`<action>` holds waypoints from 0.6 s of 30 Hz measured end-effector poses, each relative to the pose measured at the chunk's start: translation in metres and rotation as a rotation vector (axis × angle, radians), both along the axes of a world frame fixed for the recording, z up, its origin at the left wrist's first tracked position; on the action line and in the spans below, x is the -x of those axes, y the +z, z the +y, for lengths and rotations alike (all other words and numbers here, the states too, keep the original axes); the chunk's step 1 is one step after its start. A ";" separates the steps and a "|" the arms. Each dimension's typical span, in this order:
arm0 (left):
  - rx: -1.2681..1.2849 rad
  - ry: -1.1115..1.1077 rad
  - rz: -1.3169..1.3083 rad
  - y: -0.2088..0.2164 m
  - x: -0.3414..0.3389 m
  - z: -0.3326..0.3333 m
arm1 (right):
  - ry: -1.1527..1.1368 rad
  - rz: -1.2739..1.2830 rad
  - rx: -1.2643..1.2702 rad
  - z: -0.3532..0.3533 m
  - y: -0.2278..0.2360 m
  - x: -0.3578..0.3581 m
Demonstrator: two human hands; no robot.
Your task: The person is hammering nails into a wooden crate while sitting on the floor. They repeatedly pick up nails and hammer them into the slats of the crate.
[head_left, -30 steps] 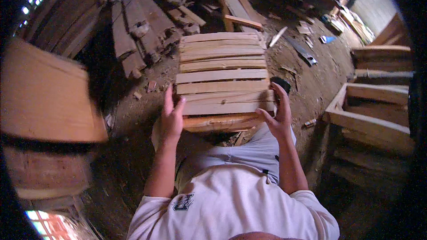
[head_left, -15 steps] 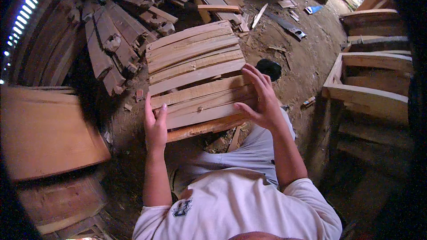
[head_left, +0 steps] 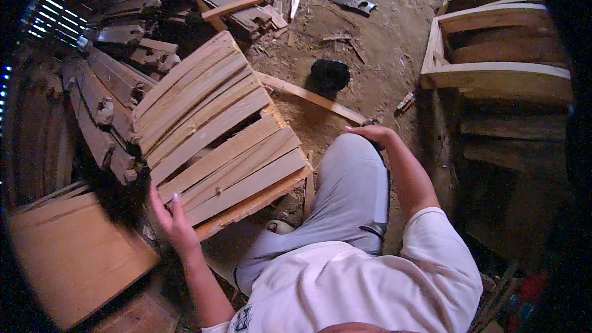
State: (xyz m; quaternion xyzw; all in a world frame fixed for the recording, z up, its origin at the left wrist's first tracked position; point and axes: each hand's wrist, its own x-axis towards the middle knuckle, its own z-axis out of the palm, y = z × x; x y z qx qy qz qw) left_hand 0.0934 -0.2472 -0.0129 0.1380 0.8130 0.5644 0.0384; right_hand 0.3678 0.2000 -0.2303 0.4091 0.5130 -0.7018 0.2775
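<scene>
A slatted wooden crate [head_left: 228, 123] lies tilted in front of me, its pale boards side by side with a wider gap among them. My left hand [head_left: 176, 225] grips its near left corner, the thumb over the top boards and the fingers along the side. My right hand [head_left: 375, 137] is away from the crate, just beyond my right knee, with its fingers mostly hidden. Beside it shows a small dark thing [head_left: 370, 122] that I cannot make out, at the end of a long wooden strip [head_left: 314, 97] on the ground.
A black rounded object [head_left: 330, 76] sits on the dirt floor beyond the strip. Farther off lie a handsaw [head_left: 342, 0] and wood scraps. Old boards [head_left: 92, 111] are piled at the left, near a flat wooden panel [head_left: 80, 253]. Open wooden frames [head_left: 493, 74] stand at the right.
My right hand has let go of the crate's right edge and moved right, past my knee. The crate has turned counterclockwise and shifted left in view, with my left hand still on it.
</scene>
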 end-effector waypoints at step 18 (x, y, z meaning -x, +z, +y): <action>0.142 -0.023 0.046 0.004 0.003 -0.004 | 0.059 0.008 -1.548 0.132 -0.146 0.174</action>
